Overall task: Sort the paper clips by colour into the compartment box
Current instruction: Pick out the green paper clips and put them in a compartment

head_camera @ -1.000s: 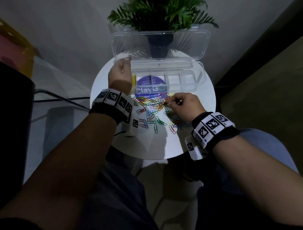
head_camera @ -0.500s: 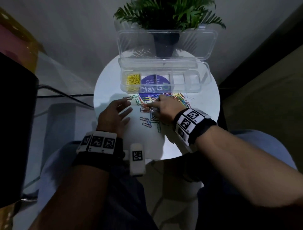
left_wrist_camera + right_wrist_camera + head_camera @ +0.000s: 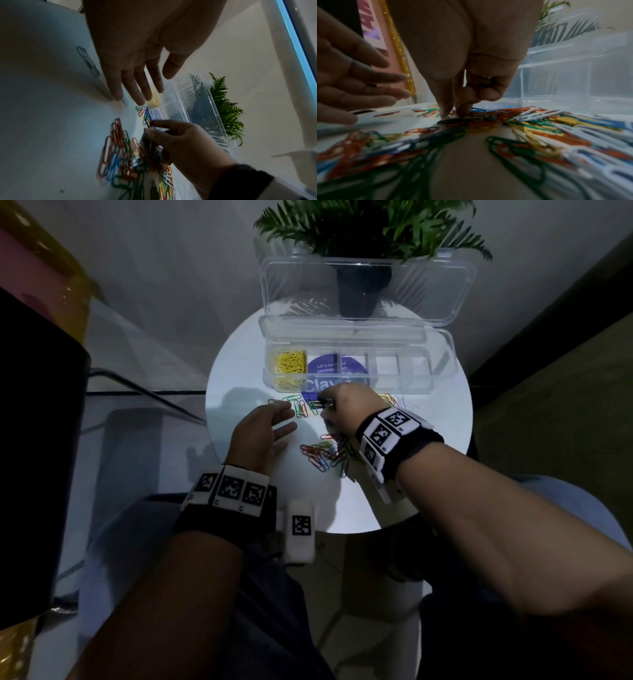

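Round white desk [image 3: 435,440]. Loose multicoloured paper clips [image 3: 325,455] lie scattered on it, one heap just under and behind the right grip [image 3: 342,409], a smaller cluster [image 3: 298,407] just left of its fingertips. Clear plastic compartment box [image 3: 442,368], lid open, stands just beyond that grip; yellow clips [image 3: 290,363] in its leftmost compartment. Dark-potted green fern plant [image 3: 363,285] behind the box. Round blue printed sticker [image 3: 318,386] under the box.

Each forearm is bare above a broad black fabric wristband [image 3: 407,445] carrying white blocks printed with square black-and-white coded markers [image 3: 236,487]; grey trousers [image 3: 274,611] cover the lap.
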Available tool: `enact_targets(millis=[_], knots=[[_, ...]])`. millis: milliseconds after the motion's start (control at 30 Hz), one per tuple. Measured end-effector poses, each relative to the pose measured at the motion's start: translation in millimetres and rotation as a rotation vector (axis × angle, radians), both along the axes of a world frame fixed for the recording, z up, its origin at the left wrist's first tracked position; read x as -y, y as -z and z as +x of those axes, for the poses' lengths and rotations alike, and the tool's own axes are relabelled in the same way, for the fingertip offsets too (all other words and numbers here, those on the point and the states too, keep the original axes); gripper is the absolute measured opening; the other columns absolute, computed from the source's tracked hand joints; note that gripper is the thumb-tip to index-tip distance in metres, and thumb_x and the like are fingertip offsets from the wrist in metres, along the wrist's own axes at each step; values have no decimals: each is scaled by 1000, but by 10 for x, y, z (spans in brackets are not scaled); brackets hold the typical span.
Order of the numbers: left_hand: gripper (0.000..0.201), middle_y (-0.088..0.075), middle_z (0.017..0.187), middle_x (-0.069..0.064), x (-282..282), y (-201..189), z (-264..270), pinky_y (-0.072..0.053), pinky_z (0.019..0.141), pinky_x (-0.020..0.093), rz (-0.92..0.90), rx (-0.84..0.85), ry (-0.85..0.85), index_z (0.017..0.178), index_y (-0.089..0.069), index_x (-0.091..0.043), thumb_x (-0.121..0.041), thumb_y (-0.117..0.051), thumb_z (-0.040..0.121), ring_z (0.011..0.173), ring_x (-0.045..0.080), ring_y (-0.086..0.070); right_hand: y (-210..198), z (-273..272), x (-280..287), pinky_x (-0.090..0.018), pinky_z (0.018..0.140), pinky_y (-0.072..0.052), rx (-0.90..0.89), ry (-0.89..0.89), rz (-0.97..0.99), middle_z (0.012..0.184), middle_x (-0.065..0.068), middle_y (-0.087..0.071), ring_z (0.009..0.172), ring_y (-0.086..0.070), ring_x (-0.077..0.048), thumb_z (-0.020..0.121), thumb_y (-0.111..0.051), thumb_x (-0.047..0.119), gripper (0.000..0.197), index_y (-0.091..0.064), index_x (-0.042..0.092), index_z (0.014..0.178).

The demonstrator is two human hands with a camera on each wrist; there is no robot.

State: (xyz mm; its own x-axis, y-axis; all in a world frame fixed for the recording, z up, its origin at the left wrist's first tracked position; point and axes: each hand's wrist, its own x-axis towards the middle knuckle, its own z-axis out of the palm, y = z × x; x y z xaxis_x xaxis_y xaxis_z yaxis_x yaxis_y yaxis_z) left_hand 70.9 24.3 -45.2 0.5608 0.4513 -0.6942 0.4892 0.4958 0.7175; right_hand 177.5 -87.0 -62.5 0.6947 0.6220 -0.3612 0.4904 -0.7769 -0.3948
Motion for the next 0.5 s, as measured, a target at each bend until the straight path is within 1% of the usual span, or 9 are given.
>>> enact_targets(millis=[100,167,200,233,267,300,333,400,500], knots=[[16,-67,97,-3,-41,11,29,-41,66,23,87,0,60,95,-64,-20,-21,-48,92,90,13,-63,60,61,-40,-30,85,-48,-4,15,-45,109,-9,-67,100,-61,-28,84,-61,17,25,-65,17,109],[21,-65,105,3,-81,55,38,-49,61,17,250,-8,161,104,-64,-13,-18,-47,93,95,18,-62,85,70,-29,-30,85,-47,-13,30,-30,107,-8,-66,100,-61,-27,84,-63,18,21,-64,16,105],[21,-66,107,7,-96,85,32,-52,68,16,366,-21,228,105,-65,-11,-17,-49,93,97,21,-62,90,68,-24,-31,87,-47,-12,29,-23,107,-9,-66,100,-60,-27,84,-62,18,20,-63,16,104],[20,-66,109,9,-109,117,17,-52,80,21,487,-39,298,103,-66,-12,-17,-51,92,99,25,-62,101,63,-19,-32,88,-48,-9,24,-18,107,-9,-66,101,-60,-28,84,-62,18,19,-62,16,103],[20,-67,108,11,-110,141,-4,-49,89,26,596,-55,372,102,-68,-12,-17,-53,90,101,26,-61,105,58,-14,-34,88,-48,-3,14,-15,107,-10,-65,100,-59,-28,85,-61,18,18,-61,15,102],[20,-68,107,10,-97,159,-26,-45,91,27,687,-76,451,102,-69,-12,-17,-54,89,101,26,-61,108,53,-13,-34,87,-48,3,0,-14,106,-10,-65,100,-59,-29,85,-59,17,17,-59,14,102],[20,-68,106,9,-68,176,-50,-43,90,26,761,-99,534,102,-69,-14,-17,-55,88,101,24,-60,105,45,-8,-35,86,-47,10,-15,-14,106,-11,-65,99,-59,-29,85,-57,16,17,-58,14,102],[17,-65,103,6,16,227,-84,-43,88,26,885,-133,690,99,-70,-20,-22,-59,85,100,22,-59,98,43,11,-35,85,-46,36,-41,-4,107,-12,-64,99,-58,-30,87,-54,15,18,-59,14,104],[18,-59,101,4,156,308,-93,-48,87,35,1040,-159,824,94,-68,-26,-39,-63,82,100,25,-57,94,37,44,-33,82,-45,92,-56,12,107,-10,-62,99,-57,-30,88,-53,12,18,-61,14,104]])
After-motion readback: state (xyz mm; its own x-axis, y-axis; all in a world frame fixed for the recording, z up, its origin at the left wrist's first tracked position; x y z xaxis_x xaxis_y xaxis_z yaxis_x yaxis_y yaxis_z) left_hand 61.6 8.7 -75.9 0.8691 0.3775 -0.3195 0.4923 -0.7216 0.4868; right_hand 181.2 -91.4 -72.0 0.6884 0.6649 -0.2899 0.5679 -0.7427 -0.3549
